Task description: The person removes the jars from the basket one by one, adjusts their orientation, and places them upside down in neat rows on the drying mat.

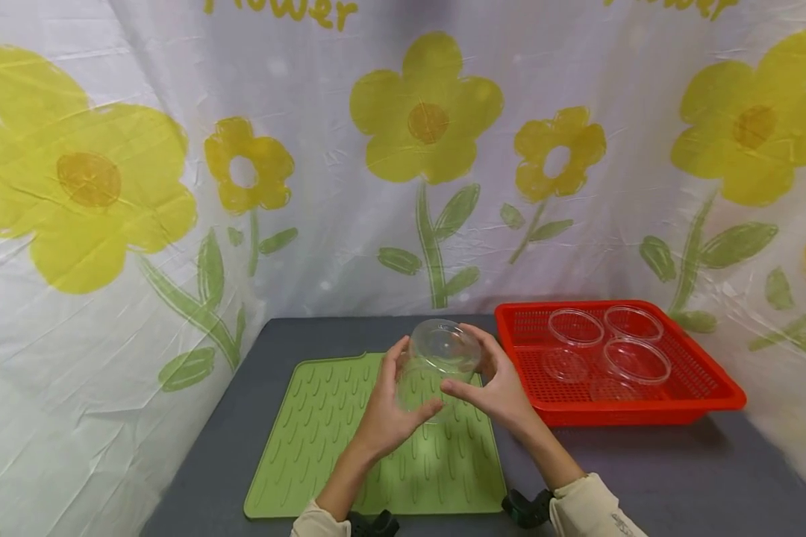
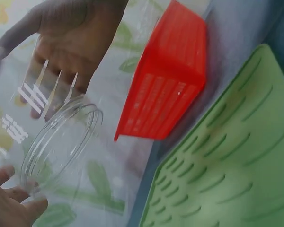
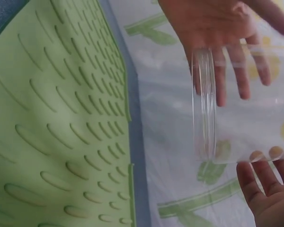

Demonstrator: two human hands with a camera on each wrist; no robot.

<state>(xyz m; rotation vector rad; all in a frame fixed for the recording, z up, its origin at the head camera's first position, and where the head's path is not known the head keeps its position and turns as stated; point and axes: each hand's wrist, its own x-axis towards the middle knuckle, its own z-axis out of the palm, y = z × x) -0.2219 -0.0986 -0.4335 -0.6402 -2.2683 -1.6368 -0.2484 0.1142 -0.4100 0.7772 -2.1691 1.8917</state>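
Note:
Both hands hold a clear plastic jar (image 1: 446,347) in the air over a green ridged mat (image 1: 376,462). Its ringed neck (image 3: 206,104) faces down toward the mat, so the flat base is uppermost. My left hand (image 1: 391,418) curls around the jar's left side, thumb at the front. Against the opposite side, my right hand (image 1: 500,388) grips with fingers behind and thumb in front. Through the transparent wall, fingers of the far hand show in both wrist views.
To the right of the mat is a red perforated basket (image 1: 645,418) with three clear jars (image 1: 638,362) standing in it. The grey tabletop (image 1: 208,462) reaches back to a white curtain (image 1: 349,246) printed with yellow flowers. Dark straps circle both wrists.

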